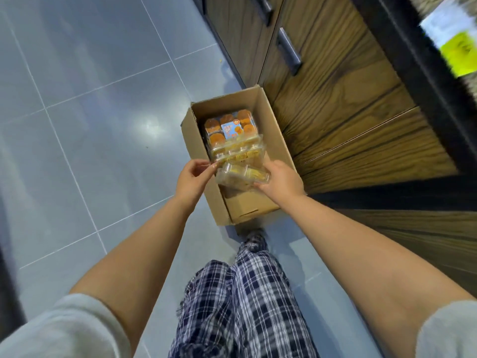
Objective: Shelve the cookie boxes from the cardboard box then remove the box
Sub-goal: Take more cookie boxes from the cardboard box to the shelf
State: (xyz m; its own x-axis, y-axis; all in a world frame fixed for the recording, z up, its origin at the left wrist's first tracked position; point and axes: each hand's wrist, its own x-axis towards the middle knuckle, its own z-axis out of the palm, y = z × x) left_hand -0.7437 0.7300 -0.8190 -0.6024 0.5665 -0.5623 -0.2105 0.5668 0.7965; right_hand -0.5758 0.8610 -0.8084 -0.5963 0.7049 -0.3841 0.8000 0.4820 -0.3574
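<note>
Seemingly three cookie boxes (229, 127), one cardboard box (273, 130); left hand (192, 177), right hand (281, 180) grip nearest (242, 175).

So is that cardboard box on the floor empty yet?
Not empty: the cardboard box has a labelled cookie box inside, with clear packs in front.

On my screen I see a soft light grey left sleeve (64, 329) and a matching right sleeve (449, 332), both ending above the elbow, forearms bare down to the left hand (192, 178) and right hand (281, 180), and loose trousers (245, 306) in navy-and-white plaid, slightly crumpled.
</note>
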